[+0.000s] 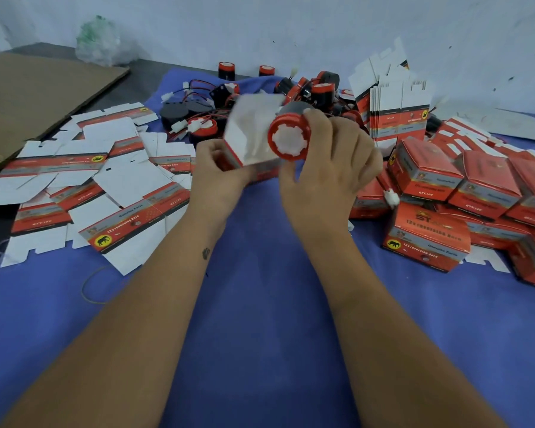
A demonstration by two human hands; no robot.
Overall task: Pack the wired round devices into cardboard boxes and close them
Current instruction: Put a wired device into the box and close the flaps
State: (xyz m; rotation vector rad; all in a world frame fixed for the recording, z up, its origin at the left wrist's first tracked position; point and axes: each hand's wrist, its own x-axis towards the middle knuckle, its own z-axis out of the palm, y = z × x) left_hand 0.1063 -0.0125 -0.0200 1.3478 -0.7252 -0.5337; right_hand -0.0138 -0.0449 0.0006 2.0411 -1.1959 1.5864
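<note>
Round device (289, 138), red-rimmed with a white centre and dark body, is held above the blue cloth (260, 304) at mid-frame, its face turned toward the camera. It is gripped by the right hand (328, 156), fingers curled over its top and thumb below. Its wire is not clearly traced; a white connector (391, 197) is seen just right of that hand. An open cardboard box (250, 134), white inside with red edging, is held touching the device's left side by the left hand (220, 168), fingers curled round its lower corner. Motion blur is noted on the box.

The cloth is spread over a dark surface. A thin rubber band (88, 288) lies on it near left. Flat unfolded box blanks (105, 186) are scattered at left. Closed red boxes (426, 236) are piled at right. Further back, a heap of loose devices with wires (204, 115) is recorded, with an upright stack of flat blanks (396, 115) to its right. A brown cardboard sheet (37, 91) lies far left. A crumpled plastic bag (99, 41) rests against the pale wall (291, 26).
</note>
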